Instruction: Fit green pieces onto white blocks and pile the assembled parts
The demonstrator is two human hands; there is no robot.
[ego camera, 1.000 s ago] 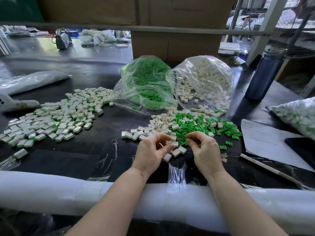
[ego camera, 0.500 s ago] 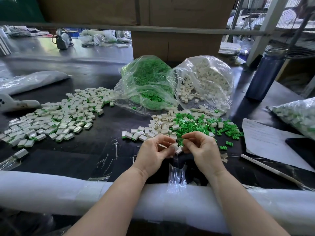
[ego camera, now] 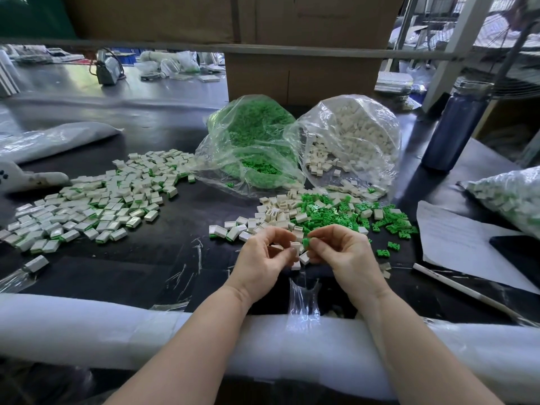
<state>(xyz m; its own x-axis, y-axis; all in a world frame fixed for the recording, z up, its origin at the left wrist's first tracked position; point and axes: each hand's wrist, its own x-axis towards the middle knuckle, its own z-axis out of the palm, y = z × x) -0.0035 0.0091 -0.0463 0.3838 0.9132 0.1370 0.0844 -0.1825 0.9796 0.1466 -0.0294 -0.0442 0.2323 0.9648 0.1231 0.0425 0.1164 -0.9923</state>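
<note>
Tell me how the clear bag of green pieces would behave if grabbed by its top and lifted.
The clear bag of green pieces looks thin and crumpled, so it would likely sag and shift. Its mouth lies open toward the loose heap, so pieces would probably spill. It seems well filled, so probably hefty for one hand.

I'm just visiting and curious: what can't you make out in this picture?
Head view only:
- Left hand: its fingers hide most of the white block.
- Right hand: fingertips cover most of the green piece.
- Paper sheet: writing too faint to read.
- Bag at right: cut off by the frame edge.
</note>
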